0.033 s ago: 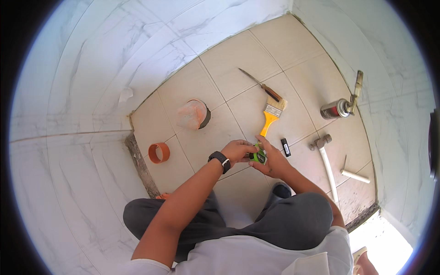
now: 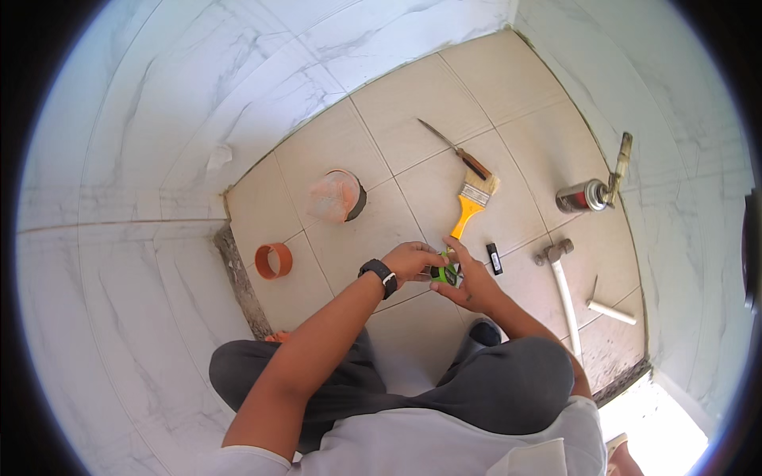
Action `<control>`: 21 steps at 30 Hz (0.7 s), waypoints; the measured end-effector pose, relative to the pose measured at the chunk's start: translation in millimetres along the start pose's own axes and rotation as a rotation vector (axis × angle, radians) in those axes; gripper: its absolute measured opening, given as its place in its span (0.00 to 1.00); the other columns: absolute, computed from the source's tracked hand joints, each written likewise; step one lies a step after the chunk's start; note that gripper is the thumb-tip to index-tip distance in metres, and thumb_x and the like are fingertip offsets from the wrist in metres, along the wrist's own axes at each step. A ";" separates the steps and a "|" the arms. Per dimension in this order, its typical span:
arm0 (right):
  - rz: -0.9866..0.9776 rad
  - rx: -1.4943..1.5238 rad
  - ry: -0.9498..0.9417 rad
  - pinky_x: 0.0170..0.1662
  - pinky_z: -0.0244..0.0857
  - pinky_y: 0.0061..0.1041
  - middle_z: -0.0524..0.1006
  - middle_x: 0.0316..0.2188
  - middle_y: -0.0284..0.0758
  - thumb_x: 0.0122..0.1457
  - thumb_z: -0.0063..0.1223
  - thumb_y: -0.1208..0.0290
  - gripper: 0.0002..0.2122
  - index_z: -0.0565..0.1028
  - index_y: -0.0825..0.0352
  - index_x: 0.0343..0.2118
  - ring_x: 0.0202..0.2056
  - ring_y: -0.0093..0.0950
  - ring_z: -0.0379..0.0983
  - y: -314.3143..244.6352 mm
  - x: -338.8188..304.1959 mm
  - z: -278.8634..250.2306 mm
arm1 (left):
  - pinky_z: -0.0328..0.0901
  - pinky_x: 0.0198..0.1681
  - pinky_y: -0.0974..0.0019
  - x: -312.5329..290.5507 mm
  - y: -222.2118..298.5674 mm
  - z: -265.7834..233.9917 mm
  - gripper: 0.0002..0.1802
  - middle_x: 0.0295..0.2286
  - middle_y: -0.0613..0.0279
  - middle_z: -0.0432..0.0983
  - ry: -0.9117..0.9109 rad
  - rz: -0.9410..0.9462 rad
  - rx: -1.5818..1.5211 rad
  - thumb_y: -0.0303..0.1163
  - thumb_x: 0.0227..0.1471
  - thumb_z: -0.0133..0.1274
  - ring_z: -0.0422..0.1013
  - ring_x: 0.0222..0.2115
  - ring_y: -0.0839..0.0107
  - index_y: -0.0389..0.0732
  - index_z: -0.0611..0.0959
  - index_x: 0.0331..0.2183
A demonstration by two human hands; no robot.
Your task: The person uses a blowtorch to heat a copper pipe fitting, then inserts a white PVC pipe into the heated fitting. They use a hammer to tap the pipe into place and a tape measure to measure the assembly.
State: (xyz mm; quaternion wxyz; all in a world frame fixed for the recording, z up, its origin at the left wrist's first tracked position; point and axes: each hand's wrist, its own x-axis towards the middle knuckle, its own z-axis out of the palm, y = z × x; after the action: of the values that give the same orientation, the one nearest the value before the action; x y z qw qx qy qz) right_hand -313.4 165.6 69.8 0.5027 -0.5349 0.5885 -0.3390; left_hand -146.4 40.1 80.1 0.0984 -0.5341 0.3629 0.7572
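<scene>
Green-and-black, a tape measure sits toward four o'clock from the view's middle, with the fingers of the left hand and the right hand clamped on it above the beige tiled floor. From it, a yellow-handled paintbrush lies just past twelve o'clock, a brown-handled pointed tool at twelve and a small black stick near half past two. Farther out are a gas torch at two, a white-handled hammer between three and four, an orange pipe ring at nine and a cloudy tub at ten.
</scene>
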 end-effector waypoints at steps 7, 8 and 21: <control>0.267 0.347 -0.258 0.48 0.69 0.30 0.77 0.48 0.46 0.56 0.68 0.65 0.40 0.55 0.66 0.67 0.47 0.32 0.74 38.0 -44.8 8.9 | 0.69 0.45 0.59 -2.7 60.7 -79.9 0.14 0.37 0.60 0.80 0.116 0.248 -0.168 0.36 0.56 0.61 0.76 0.38 0.68 0.39 0.81 0.41; 0.323 0.389 -0.272 0.50 0.68 0.30 0.75 0.50 0.46 0.58 0.67 0.66 0.37 0.57 0.68 0.66 0.51 0.32 0.72 40.8 -51.7 10.1 | 0.70 0.44 0.60 -1.2 91.3 -109.2 0.14 0.36 0.59 0.80 0.181 0.339 -0.238 0.36 0.57 0.61 0.76 0.36 0.68 0.38 0.81 0.41; 0.657 0.723 -0.465 0.45 0.78 0.42 0.74 0.46 0.43 0.63 0.58 0.66 0.27 0.62 0.70 0.61 0.47 0.35 0.75 33.9 35.6 15.5 | 0.66 0.39 0.56 -7.9 -1.7 -100.9 0.17 0.32 0.50 0.71 1.160 1.133 0.432 0.36 0.56 0.59 0.70 0.34 0.54 0.34 0.77 0.41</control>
State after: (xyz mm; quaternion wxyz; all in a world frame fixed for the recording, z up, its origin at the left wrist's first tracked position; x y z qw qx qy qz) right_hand -305.6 139.9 25.8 0.8513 -0.1766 0.4437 -0.2175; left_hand -67.8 -22.8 69.5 -0.3991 -0.5451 0.7064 0.2111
